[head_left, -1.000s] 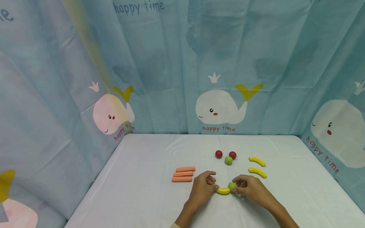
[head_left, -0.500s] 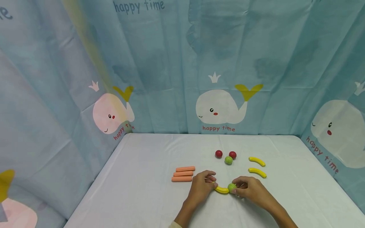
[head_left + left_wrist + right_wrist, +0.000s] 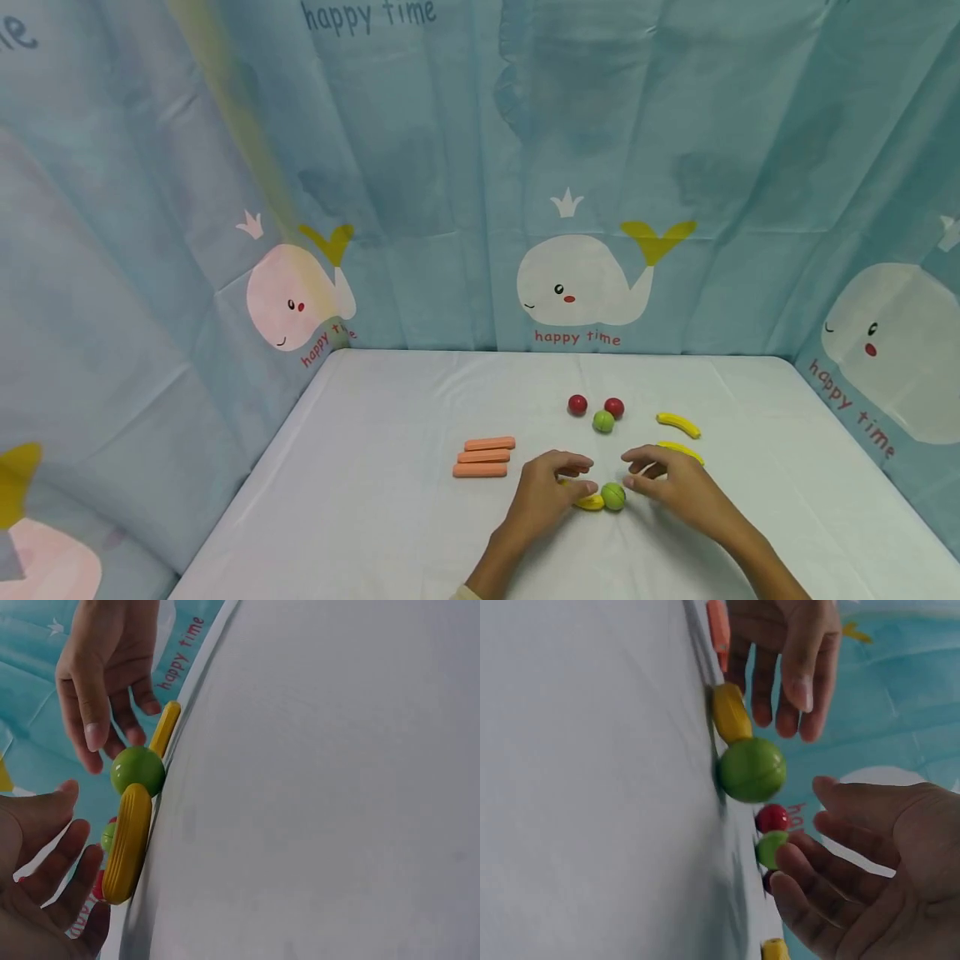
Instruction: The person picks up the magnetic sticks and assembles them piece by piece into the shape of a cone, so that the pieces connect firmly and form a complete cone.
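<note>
A small yellow toy banana [image 3: 591, 502] lies on the white table near its front, partly behind my left hand [image 3: 546, 492] in the head view. A green ball [image 3: 613, 497] with faint grooves touches or nearly touches the banana's right end. In the left wrist view, my left fingers stand apart from the ribbed banana [image 3: 127, 847], loosely bent around nothing. My right hand [image 3: 678, 490] hovers just right of the green ball. Its fingers are relaxed and hold nothing, and the right wrist view shows a gap between them and the ball [image 3: 751, 769].
Three orange sausage-like sticks [image 3: 483, 457] lie side by side to the left. Behind the hands are two red balls [image 3: 577, 405] and another green ball [image 3: 603, 421]. Two more bananas [image 3: 678, 425] lie at the right, one partly hidden by my right hand. A whale-print curtain [image 3: 420, 283] surrounds the table.
My right hand has let go of the green ball and drawn back to the right. My left hand has released the banana and shifted slightly right and up over it.
</note>
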Demonstrator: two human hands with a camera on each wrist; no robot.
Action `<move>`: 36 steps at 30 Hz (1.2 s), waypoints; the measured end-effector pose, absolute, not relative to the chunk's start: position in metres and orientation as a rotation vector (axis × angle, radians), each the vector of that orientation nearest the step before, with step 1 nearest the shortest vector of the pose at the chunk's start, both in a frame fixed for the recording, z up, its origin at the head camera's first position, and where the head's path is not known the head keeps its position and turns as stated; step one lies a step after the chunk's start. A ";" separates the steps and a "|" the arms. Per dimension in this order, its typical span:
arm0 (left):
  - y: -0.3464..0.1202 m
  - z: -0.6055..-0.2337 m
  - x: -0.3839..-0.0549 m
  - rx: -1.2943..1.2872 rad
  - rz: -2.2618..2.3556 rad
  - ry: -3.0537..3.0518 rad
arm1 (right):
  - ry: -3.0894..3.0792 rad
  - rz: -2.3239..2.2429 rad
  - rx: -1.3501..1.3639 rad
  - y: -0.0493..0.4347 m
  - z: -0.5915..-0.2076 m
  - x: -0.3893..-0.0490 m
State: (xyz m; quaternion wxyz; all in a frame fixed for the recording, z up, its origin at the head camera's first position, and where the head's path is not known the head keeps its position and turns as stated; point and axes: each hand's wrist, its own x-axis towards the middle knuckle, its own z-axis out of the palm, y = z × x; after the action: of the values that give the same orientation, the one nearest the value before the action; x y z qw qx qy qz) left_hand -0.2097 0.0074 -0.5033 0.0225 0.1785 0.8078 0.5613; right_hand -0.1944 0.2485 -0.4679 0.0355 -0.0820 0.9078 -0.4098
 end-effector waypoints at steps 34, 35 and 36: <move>0.028 -0.503 -0.202 0.506 1.544 2.559 | 3.007 -1.014 -0.104 0.313 -0.478 -0.233; 0.028 -0.503 -0.202 0.508 1.536 2.561 | 3.001 -1.008 -0.095 0.313 -0.478 -0.234; 0.028 -0.504 -0.202 0.510 1.526 2.564 | 2.995 -1.004 -0.087 0.313 -0.478 -0.234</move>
State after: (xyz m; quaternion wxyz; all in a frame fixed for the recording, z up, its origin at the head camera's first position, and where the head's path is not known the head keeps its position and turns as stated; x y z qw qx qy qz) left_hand -0.2023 0.0278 -0.5037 0.0573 0.1683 0.8455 0.5034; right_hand -0.2339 0.3131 -0.4783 -0.0092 -0.0276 0.9478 -0.3176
